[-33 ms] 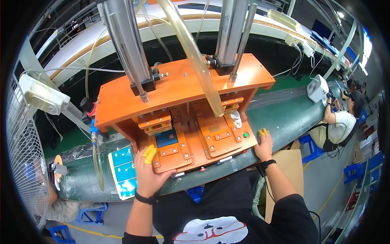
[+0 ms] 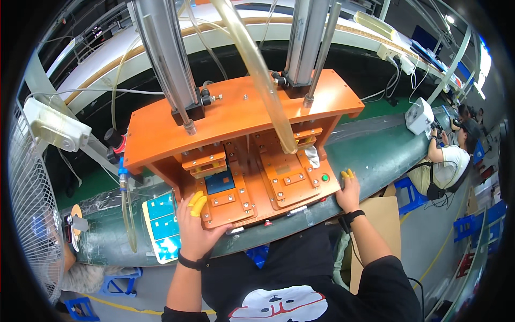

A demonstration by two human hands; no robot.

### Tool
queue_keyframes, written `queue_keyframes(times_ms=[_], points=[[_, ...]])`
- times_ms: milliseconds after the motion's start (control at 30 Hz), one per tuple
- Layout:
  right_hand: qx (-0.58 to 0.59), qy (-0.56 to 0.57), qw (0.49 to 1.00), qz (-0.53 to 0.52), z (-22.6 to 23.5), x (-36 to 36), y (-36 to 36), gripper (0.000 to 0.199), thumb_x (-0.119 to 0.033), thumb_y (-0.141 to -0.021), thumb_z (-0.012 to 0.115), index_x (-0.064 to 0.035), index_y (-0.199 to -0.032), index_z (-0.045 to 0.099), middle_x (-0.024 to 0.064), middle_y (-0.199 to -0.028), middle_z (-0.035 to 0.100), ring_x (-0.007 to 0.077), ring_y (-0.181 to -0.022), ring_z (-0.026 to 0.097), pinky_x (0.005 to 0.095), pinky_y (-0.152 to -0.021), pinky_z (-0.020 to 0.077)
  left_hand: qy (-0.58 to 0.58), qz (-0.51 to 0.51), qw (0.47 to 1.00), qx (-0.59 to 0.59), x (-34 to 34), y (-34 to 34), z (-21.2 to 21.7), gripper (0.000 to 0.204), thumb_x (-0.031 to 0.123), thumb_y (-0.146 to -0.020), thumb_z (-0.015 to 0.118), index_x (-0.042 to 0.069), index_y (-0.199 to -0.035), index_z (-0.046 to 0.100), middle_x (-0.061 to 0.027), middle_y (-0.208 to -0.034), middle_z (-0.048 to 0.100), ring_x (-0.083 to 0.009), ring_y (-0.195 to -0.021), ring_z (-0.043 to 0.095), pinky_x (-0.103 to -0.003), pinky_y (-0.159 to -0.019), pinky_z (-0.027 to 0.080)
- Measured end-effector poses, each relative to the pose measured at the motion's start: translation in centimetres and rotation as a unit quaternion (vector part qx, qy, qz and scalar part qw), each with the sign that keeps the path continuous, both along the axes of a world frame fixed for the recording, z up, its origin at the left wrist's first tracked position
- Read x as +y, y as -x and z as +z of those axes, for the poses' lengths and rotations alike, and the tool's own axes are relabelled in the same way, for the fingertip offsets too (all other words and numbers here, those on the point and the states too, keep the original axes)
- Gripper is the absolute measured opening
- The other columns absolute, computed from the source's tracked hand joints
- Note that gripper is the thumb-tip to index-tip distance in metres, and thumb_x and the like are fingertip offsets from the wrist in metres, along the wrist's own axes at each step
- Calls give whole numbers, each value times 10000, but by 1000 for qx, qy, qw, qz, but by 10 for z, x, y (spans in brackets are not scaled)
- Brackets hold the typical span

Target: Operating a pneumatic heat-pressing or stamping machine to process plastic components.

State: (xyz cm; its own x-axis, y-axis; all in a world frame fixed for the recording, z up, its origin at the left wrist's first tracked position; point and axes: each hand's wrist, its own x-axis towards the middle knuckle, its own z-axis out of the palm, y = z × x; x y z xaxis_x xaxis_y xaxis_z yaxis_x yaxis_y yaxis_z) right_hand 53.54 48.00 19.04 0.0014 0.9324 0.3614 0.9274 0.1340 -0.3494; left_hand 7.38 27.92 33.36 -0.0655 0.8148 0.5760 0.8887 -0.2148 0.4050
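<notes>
An orange two-station press (image 2: 247, 118) stands before me on a green-topped bench. My left hand (image 2: 194, 225) rests at its front left corner, thumb stretched along the front edge, fingers apart and yellow finger cots on some of them. At the right front corner lies my right hand (image 2: 348, 192), fingers extended and two of them in yellow cots, beside a green button (image 2: 324, 178). Neither hand visibly holds anything; the right thumb is hidden. A dark blue rectangular piece (image 2: 220, 182) sits in the left station, partly beneath the raised head. The right station (image 2: 289, 180) shows bare orange plates.
A sheet of blue panels (image 2: 162, 228) lies left of my left hand. Clear hoses (image 2: 257, 70) hang over the press. A caged fan (image 2: 37, 214) is at far left, a small white fan (image 2: 419, 118) at right. A person (image 2: 448, 161) sits beyond it.
The thick clear hose over the press has shifted very slightly. Both hands and the blue piece stay in place.
</notes>
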Motion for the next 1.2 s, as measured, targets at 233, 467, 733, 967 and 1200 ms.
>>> queue_keyframes(times_ms=[233,467,733,967,1200], points=[[-7,-21,1000,-8,4,-2,-6,435,-295,-927,690,-4,-1246,642,237,-1410,569,435,-1399,437,532,-1148,336,-9,7,1000,7,7,-5,0,871,457,-615,937,38,-1291,581,-177,-1330,587,-414,-1276,510,-540,-1114,367],[-8,-33,999,11,2,3,6,456,-328,-908,690,-17,-1240,662,248,-1385,584,439,-1361,478,523,-1117,381,1,21,999,31,-2,-2,0,925,292,-591,936,11,-1375,534,-210,-1354,565,-436,-1302,478,-494,-1125,362],[-2,-8,1000,-21,8,-6,1,470,-345,-935,639,-26,-1279,659,266,-1407,565,426,-1413,432,514,-1159,336,44,19,999,4,3,-10,1,970,218,-569,921,9,-1413,492,-222,-1396,507,-447,-1338,435,-519,-1154,322],[3,-15,1000,-19,10,-7,0,465,-345,-930,642,-22,-1264,666,250,-1394,583,424,-1407,441,511,-1156,338,63,18,998,12,3,-8,1,1015,213,-545,932,13,-1428,472,-219,-1421,482,-451,-1352,413,-520,-1163,310],[-1,-26,1000,-17,11,-4,7,456,-345,-930,637,-31,-1259,669,233,-1395,590,423,-1408,445,512,-1159,340,42,16,998,40,5,-11,33,988,393,-583,972,-77,-1341,548,-289,-1285,605,-467,-1187,566,-504,-1116,403]])
